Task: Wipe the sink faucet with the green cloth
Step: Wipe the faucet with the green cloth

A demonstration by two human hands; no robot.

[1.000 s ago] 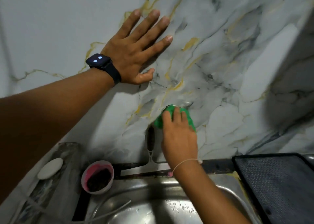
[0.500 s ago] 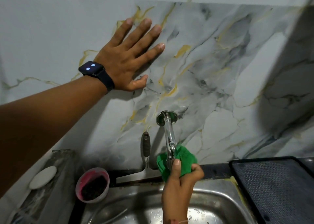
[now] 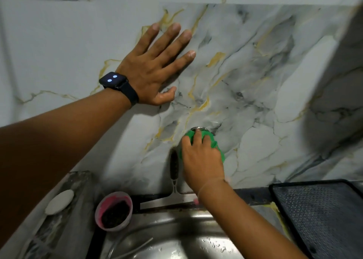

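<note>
My right hand (image 3: 202,158) is closed around the green cloth (image 3: 215,143), pressing it over the top of the faucet where it meets the marble wall. Only the chrome rim of the faucet base (image 3: 199,129) shows above my fingers; the spout is hidden under hand and cloth. My left hand (image 3: 155,70) lies flat on the wall up to the left, fingers spread, with a dark watch on the wrist. It holds nothing.
Below lies a wet steel sink (image 3: 176,243). A pink cup (image 3: 114,211) with dark contents stands at its back left corner, a white soap bar (image 3: 60,201) further left. A squeegee (image 3: 174,172) leans on the wall. A dark tray (image 3: 322,217) lies right.
My right hand slid the cloth from the lower end of the spout up to the faucet base at the wall. The left hand stayed flat on the wall.
</note>
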